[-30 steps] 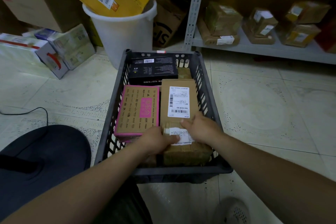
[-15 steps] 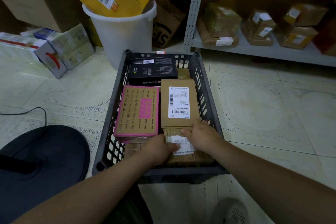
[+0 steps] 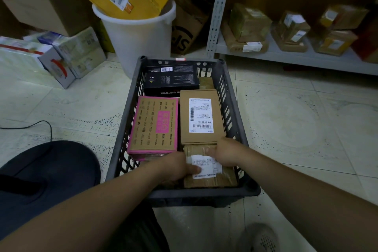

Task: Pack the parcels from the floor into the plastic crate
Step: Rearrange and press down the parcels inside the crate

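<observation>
**Operator:** Which step are we on?

**Checker:** Placement. The taped parcel [image 3: 210,181] sits low in the near right corner of the plastic crate [image 3: 204,195]. It lies just in front of the labelled brown box [image 3: 201,116] and near the pink-edged box [image 3: 153,125]. The black box [image 3: 170,80] fills the far end.

**Operator:** Hand state?

**Checker:** Both hands are closed on the parcel. Our left hand [image 3: 176,166] grips its left edge, thumb reaching onto the white label. Our right hand [image 3: 225,153] curls over the far edge. We cannot tell whether the underside rests on the crate bottom.

**Operator:** What does the next move call for?

**Checker:** In our judgement:
1. Press the parcel down until it lies flat.
2. Release both hands and lift them straight up, clear of the neighbouring boxes.
3. Reach for another parcel. The nearest floor boxes [image 3: 77,51] lie well apart, at the left beside the white bucket [image 3: 139,41].
</observation>
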